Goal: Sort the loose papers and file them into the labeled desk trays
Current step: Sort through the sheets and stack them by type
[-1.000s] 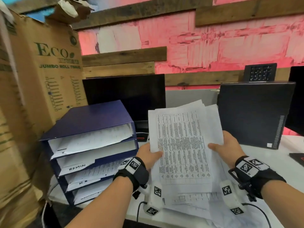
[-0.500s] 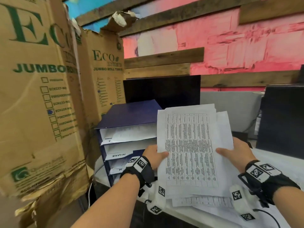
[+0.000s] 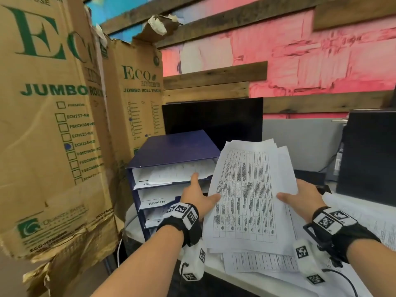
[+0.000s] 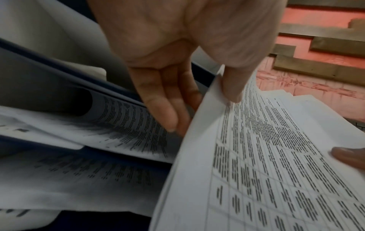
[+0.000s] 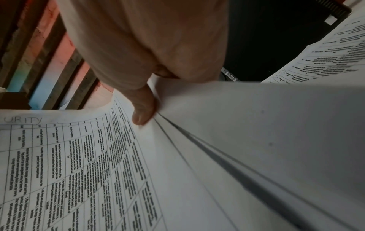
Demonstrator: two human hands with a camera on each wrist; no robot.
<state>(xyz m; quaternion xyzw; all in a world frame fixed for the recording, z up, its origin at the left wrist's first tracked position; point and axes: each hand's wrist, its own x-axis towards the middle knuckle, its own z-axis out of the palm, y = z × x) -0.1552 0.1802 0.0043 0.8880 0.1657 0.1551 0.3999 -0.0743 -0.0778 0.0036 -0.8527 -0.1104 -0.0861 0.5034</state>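
Holding the stack (image 3: 246,196) upright between them, the left hand (image 3: 198,197) and right hand (image 3: 300,195) pinch its side edges, thumbs on the front. The trays (image 3: 171,168) lie just left, nearest the left hand; the stack's long axis would probably need tipping toward a slot.

Counted: two hands (image 3: 200,198) (image 3: 300,195); one held sheaf of papers (image 3: 246,189); one blue tray stack (image 3: 171,151), four tiers visible; two cardboard boxes (image 3: 49,125) (image 3: 137,99); one dark monitor (image 3: 214,118).
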